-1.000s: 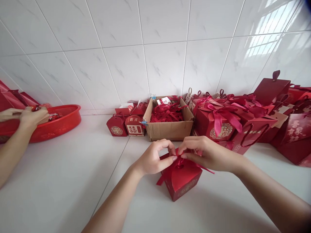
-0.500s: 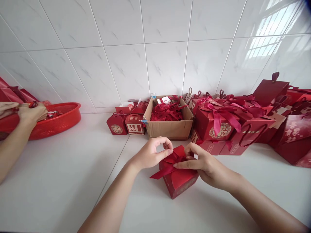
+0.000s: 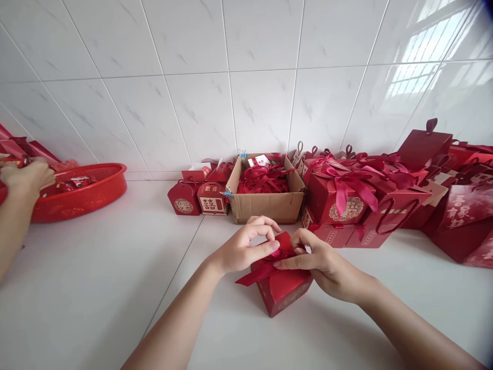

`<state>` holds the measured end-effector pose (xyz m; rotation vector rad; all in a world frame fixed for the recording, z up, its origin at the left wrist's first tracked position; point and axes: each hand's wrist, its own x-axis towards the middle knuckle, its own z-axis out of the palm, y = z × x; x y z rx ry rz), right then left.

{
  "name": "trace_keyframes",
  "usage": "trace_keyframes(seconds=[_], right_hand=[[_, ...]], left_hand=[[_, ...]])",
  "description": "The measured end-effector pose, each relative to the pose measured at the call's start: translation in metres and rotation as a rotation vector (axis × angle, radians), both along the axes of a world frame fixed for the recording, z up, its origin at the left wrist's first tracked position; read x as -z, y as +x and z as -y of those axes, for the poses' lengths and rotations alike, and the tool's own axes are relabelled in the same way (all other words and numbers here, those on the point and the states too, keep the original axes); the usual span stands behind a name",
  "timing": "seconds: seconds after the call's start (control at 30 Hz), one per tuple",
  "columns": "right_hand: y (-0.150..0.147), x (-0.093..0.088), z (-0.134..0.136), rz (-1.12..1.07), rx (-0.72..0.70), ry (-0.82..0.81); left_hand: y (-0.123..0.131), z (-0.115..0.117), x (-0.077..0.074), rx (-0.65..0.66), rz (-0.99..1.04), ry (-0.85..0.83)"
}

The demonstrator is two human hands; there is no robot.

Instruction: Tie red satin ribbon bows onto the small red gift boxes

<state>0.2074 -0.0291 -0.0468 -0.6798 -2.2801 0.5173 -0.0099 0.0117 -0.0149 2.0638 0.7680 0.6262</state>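
A small red gift box (image 3: 290, 293) sits tilted toward me on the counter, with a dark red satin ribbon (image 3: 256, 272) gathered on its top. The ribbon's loose tail points left. Over the box's left side, my left hand (image 3: 248, 246) has its thumb and curled fingers close together on the ribbon. From the right, my right hand (image 3: 325, 264) pinches the ribbon near the knot, its thumb pressed on the lid. The fingers partly hide the knot.
A cardboard box (image 3: 267, 208) of loose ribbons stands behind. Small red boxes (image 3: 185, 199) are at its left and ribboned gift boxes (image 3: 346, 198) at its right. Far left, another person's hand (image 3: 29, 177) is over a red plastic basin (image 3: 96, 192) holding wrapped items.
My left hand has shifted slightly right and down, its thumb lower on the ribbon. My right hand stays nearly in place. The other person's hand has moved left.
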Motion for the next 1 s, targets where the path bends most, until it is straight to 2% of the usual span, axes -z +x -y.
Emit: trace_keyframes(seconds=[0.33,0.43,0.53,0.63,0.77,0.83,1.0], right_hand=[[0.001,0.003,0.001,-0.001,-0.024,-0.036],[0.002,0.003,-0.001,-0.065,-0.023,-0.004],[0.003,0.0,-0.002,-0.175,0.047,-0.006],[0.003,-0.003,-0.002,-0.255,0.193,-0.106],[0.003,-0.005,-0.002,-0.207,0.403,-0.352],[0.003,-0.005,-0.002,-0.153,0.427,-0.419],[0.003,-0.004,-0.003,-0.185,0.35,-0.507]], left_hand=[[-0.002,-0.003,-0.001,-0.075,-0.025,0.081],[0.001,0.0,-0.001,-0.052,0.01,0.082],[0.004,0.004,0.0,-0.028,0.026,0.033],[0.005,0.008,-0.001,-0.037,0.044,-0.006],[0.007,0.01,-0.001,-0.069,0.061,-0.029],[0.008,0.01,0.0,-0.075,0.061,-0.026],[0.009,0.009,0.0,-0.096,0.038,-0.02]])
